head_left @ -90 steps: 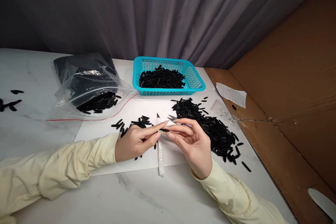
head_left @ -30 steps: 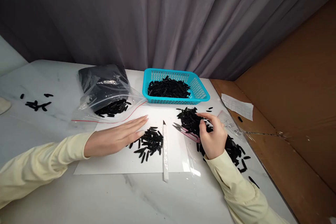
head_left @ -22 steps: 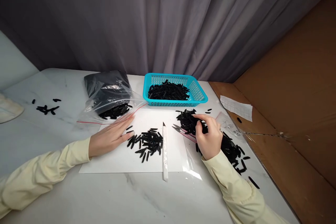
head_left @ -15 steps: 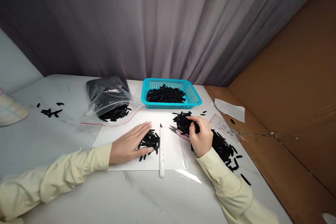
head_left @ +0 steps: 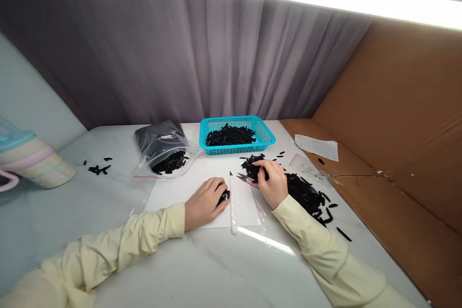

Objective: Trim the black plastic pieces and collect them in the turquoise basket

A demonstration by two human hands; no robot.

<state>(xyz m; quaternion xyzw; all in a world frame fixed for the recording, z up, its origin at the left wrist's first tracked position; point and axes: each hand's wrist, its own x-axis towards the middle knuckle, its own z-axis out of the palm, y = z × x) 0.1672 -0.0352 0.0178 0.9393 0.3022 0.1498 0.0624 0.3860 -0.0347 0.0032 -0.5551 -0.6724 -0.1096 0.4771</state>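
Where two hands [head_left: 207, 199] rest: one basket [head_left: 236, 134] (turquoise)

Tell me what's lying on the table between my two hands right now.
In the head view, a slim white craft knife lies lengthwise on the white sheet, between the left hand and right hand. Small pink-handled snips lie nearer the right hand.

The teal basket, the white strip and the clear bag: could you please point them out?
teal basket [head_left: 266, 141]: head view, right rim.
white strip [head_left: 232, 207]: head view, middle of its length.
clear bag [head_left: 164, 154]: head view, plastic over the black pieces.
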